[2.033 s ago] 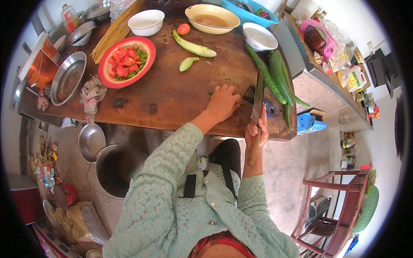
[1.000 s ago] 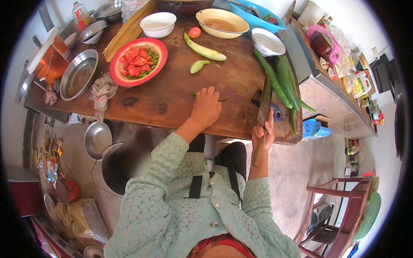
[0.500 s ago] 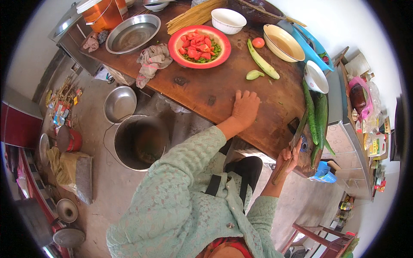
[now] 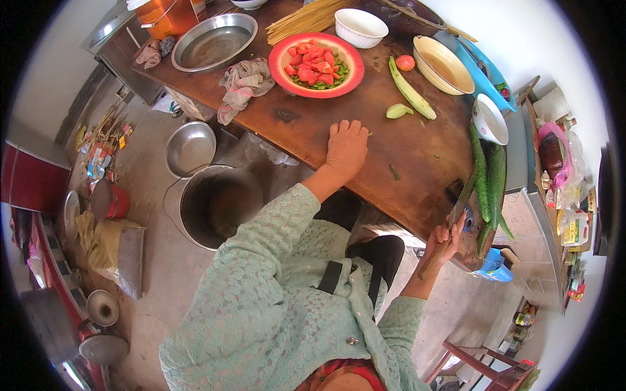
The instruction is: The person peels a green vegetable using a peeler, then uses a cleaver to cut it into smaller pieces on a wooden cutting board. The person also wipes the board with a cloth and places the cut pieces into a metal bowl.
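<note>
My left hand lies palm down on the brown wooden table, fingers against the wood, with nothing visible in it. Any small bits beneath the palm are hidden. At the table's right corner my right hand is closed round a long kitchen knife, seen nearly edge-on. Two green cucumbers lie just beyond the knife. A peeled, pale green cucumber and a short cut piece lie past my left hand. Farther left, a red-rimmed plate holds chopped tomatoes over green pieces.
A crumpled cloth and a metal basin are at the table's left. White bowl, whole tomato, cream basin and blue basin line the back. A deep pot stands on the floor below the edge.
My left hand has slid leftward across the tabletop, nearer the front edge. A dark green scrap now shows to its right. My right hand keeps its hold on the knife; the whole view has shifted slightly.
</note>
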Demonstrator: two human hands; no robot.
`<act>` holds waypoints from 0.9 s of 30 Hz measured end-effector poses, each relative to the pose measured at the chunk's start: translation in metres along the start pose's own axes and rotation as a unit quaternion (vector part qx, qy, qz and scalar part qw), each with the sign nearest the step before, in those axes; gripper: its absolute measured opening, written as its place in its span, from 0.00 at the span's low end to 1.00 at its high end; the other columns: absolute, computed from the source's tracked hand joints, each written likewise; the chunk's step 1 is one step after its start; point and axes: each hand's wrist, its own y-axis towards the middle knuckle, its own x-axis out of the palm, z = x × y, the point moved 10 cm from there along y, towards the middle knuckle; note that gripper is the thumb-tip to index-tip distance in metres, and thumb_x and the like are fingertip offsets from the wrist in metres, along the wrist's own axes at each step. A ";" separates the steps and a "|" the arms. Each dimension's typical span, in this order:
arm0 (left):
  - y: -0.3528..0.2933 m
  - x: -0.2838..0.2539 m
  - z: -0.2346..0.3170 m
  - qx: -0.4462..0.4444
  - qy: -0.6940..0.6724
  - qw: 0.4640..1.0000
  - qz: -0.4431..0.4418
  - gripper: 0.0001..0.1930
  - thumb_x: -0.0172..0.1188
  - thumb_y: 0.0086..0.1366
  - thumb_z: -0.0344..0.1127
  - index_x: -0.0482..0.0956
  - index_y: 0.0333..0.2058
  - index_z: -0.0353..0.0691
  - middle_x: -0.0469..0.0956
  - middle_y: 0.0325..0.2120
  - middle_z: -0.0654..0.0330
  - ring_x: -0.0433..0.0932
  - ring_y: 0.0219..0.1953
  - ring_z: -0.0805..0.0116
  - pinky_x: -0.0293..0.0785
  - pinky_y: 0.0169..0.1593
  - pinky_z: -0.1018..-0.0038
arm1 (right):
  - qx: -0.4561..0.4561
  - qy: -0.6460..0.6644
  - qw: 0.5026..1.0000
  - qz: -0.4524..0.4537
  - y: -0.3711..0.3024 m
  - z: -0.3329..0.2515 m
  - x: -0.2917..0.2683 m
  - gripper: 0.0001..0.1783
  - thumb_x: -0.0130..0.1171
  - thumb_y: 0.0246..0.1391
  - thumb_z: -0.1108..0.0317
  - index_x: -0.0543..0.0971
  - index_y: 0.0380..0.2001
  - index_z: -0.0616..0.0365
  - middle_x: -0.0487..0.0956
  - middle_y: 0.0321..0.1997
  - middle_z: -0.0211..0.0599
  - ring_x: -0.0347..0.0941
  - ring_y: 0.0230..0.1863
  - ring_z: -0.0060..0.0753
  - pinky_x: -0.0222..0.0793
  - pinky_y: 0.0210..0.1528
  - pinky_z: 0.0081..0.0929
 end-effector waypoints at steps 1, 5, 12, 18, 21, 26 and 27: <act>-0.001 -0.005 -0.008 -0.006 0.002 1.000 0.001 0.07 0.60 0.55 0.36 0.75 0.32 0.44 0.70 0.35 0.58 0.68 0.43 0.57 0.62 0.47 0.61 | 0.000 0.002 1.000 0.002 0.000 0.000 -0.001 0.38 0.51 0.57 0.72 0.52 0.70 0.52 0.74 0.41 0.30 0.60 0.20 0.16 0.57 0.19 0.13; -0.007 -0.022 -0.040 -0.034 0.036 0.999 0.014 0.07 0.60 0.55 0.36 0.74 0.32 0.44 0.70 0.35 0.58 0.68 0.42 0.56 0.63 0.46 0.60 | -0.001 -0.002 1.000 0.010 0.001 0.000 -0.007 0.38 0.51 0.56 0.72 0.52 0.70 0.53 0.74 0.41 0.31 0.59 0.19 0.16 0.58 0.20 0.14; -0.011 -0.030 -0.057 -0.029 0.023 0.999 0.030 0.07 0.60 0.55 0.35 0.73 0.31 0.43 0.70 0.34 0.57 0.69 0.41 0.55 0.64 0.44 0.59 | -0.002 0.023 1.000 -0.004 0.006 -0.001 -0.012 0.33 0.48 0.58 0.75 0.57 0.68 0.54 0.74 0.47 0.45 0.56 0.18 0.15 0.58 0.20 0.13; -0.035 -0.046 -0.115 -0.085 0.116 0.989 -0.039 0.05 0.57 0.54 0.32 0.73 0.30 0.41 0.70 0.30 0.55 0.71 0.37 0.54 0.66 0.40 0.57 | 0.006 0.022 0.999 -0.042 0.010 0.002 -0.014 0.31 0.48 0.59 0.74 0.60 0.66 0.55 0.73 0.49 0.49 0.57 0.20 0.16 0.58 0.22 0.13; -0.092 -0.083 -0.169 -0.082 0.142 0.984 -0.065 0.06 0.56 0.53 0.31 0.73 0.30 0.39 0.71 0.30 0.53 0.71 0.38 0.51 0.67 0.41 0.55 | -0.012 0.054 0.996 -0.066 0.005 0.001 -0.005 0.27 0.45 0.61 0.76 0.61 0.65 0.61 0.74 0.49 0.56 0.61 0.22 0.14 0.61 0.24 0.11; -0.240 -0.089 -0.265 -0.185 0.082 0.972 -0.121 0.09 0.59 0.56 0.34 0.77 0.37 0.42 0.77 0.35 0.52 0.75 0.38 0.47 0.71 0.42 0.54 | 0.001 0.034 0.998 -0.057 0.013 0.001 -0.017 0.29 0.47 0.60 0.75 0.60 0.65 0.58 0.74 0.50 0.52 0.58 0.21 0.15 0.58 0.24 0.12; -0.257 -0.085 -0.281 -0.217 0.052 0.968 -0.112 0.09 0.60 0.56 0.34 0.77 0.38 0.43 0.77 0.36 0.52 0.75 0.39 0.47 0.71 0.43 0.54 | 0.002 0.030 0.999 -0.036 0.012 0.003 -0.021 0.30 0.47 0.59 0.75 0.60 0.66 0.58 0.74 0.50 0.51 0.57 0.21 0.15 0.58 0.23 0.12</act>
